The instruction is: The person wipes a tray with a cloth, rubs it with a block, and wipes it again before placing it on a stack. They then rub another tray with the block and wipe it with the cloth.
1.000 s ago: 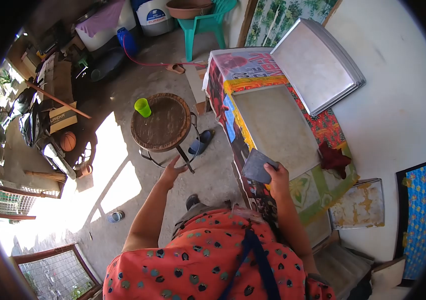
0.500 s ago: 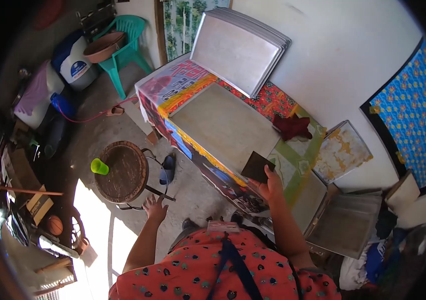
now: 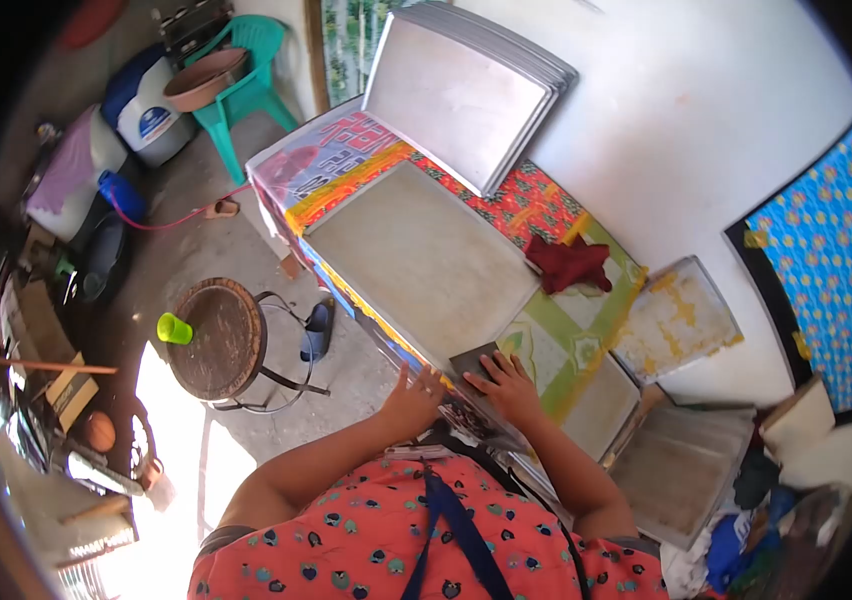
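Observation:
My right hand point(image 3: 506, 388) lies with fingers spread on a dark square piece point(image 3: 470, 362) at the near edge of the covered table. My left hand point(image 3: 414, 400) is beside the table's front edge, fingers apart, holding nothing. Just beyond the dark piece lies a large flat metal tray point(image 3: 421, 260) on the patterned table cover point(image 3: 586, 325). A crumpled dark red cloth point(image 3: 570, 265) rests right of the tray. At the table's far end, a stack of metal trays point(image 3: 461, 90) leans against the wall.
A round wooden stool point(image 3: 221, 340) with a green cup point(image 3: 174, 328) stands at the left, near a blue slipper point(image 3: 316, 331). Behind are a green chair point(image 3: 256, 85) and a brown basin point(image 3: 208, 80). More trays point(image 3: 681, 460) lean at the lower right.
My right hand has lowered the dark piece onto the table's near edge and now lies spread on it. My left hand has moved right, from near the stool to the table edge.

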`<state>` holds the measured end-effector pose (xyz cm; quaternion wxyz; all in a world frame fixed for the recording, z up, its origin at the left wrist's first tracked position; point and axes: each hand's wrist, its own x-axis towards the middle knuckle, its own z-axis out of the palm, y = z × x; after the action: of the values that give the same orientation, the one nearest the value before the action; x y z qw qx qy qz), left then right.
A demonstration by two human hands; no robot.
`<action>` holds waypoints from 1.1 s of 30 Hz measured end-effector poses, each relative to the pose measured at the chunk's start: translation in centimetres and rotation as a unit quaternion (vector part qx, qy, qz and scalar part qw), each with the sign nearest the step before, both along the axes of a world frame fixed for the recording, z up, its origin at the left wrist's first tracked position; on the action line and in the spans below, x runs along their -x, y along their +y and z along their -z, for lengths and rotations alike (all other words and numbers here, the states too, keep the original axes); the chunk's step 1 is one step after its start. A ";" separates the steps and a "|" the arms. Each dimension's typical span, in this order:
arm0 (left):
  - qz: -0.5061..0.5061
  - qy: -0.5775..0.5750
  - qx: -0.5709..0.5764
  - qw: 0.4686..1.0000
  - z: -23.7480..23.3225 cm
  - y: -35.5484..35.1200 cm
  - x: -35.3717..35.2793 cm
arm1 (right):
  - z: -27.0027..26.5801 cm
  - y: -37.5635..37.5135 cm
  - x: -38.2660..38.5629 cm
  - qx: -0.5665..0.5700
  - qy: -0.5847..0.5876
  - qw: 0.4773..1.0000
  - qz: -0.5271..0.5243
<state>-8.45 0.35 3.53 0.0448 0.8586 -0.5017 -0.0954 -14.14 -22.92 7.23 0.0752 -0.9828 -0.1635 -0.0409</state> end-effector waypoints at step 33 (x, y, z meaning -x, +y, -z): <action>0.021 0.061 0.032 0.997 1.6 -2.4 0.1 | 3.9 8.5 -26.2 0.016 0.056 0.988 -0.145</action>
<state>-8.53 -2.01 1.94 0.1005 0.8387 -0.5186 -0.1322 12.02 -14.40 3.29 0.0737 -0.9505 -0.3005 0.0282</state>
